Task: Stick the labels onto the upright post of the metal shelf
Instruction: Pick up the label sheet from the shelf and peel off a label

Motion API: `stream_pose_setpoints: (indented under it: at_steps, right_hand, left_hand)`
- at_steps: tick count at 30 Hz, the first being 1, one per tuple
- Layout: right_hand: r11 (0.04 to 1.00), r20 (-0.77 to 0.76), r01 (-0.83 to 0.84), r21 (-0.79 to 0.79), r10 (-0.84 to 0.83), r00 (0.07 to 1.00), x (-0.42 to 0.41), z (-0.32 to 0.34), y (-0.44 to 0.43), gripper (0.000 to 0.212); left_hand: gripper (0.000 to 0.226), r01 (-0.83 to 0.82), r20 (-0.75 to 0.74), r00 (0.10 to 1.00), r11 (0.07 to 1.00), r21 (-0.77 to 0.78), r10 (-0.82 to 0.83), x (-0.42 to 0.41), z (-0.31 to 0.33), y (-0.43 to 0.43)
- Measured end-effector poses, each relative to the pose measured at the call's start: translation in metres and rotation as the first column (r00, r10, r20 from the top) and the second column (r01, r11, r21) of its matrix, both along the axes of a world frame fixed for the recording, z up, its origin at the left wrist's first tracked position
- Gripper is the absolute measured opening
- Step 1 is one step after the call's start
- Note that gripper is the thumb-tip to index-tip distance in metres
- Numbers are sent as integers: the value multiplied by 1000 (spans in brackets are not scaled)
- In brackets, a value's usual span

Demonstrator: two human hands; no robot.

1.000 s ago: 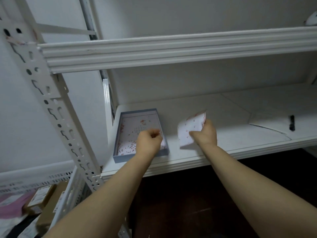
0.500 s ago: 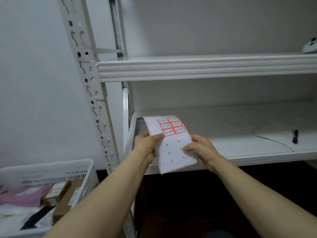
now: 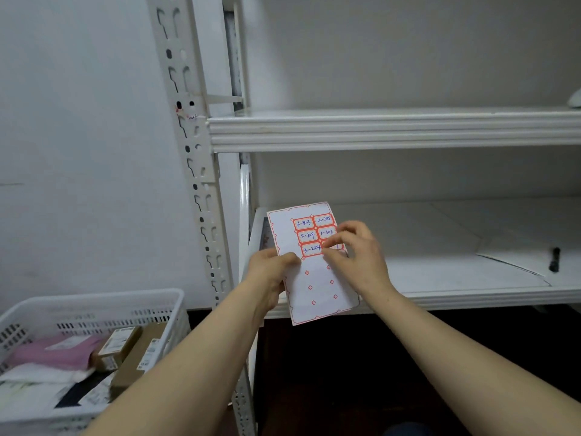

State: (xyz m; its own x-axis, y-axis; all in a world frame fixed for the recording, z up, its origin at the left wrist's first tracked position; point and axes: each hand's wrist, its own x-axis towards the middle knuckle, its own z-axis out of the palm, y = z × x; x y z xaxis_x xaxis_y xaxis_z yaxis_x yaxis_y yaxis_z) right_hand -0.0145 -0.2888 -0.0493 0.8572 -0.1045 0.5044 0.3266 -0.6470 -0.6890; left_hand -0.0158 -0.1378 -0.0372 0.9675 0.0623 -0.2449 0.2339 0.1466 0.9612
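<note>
A white label sheet point(image 3: 317, 291) with red-bordered, blue-handwritten labels point(image 3: 306, 236) is held in front of the lower shelf. My left hand point(image 3: 270, 275) grips its left edge, thumb on the front. My right hand point(image 3: 355, 258) has its fingertips curled on the lowest right label, which they hide. The perforated white upright post point(image 3: 195, 171) stands just left of the sheet. A scrap of red-edged sticker point(image 3: 185, 114) clings to the post near the upper shelf.
The upper shelf point(image 3: 393, 130) and the lower shelf point(image 3: 471, 297) run off to the right. A black pen point(image 3: 555, 259) lies on paper at the right. A box edge point(image 3: 262, 237) shows behind the sheet. A white basket point(image 3: 94, 309) of parcels sits bottom left.
The sheet came out of the box on the lower shelf and up in front of me. My right hand left the sheet's right edge and now picks at a label. The view has risen.
</note>
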Motion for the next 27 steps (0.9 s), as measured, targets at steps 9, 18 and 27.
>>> stream_pose_setpoints:
  at_steps: [9, 18, 27]
  right_hand:
    - [970, -66, -78, -230, 64, 996, -2, 4, 14, 22]
    - [937, -47, -56, -345, 42, 998, 0, 6, 15, 26]
    - [929, -17, -48, -368, 45, 999, 2, 9, 17, 21]
  left_hand:
    - [10, -26, 24, 999, 999, 18, 25, 3, -4, -1]
    - [14, -29, 57, 998, 998, 52, 26, 1, 0, -2]
    - [11, -18, 108, 994, 998, 54, 13, -1, 1, -2]
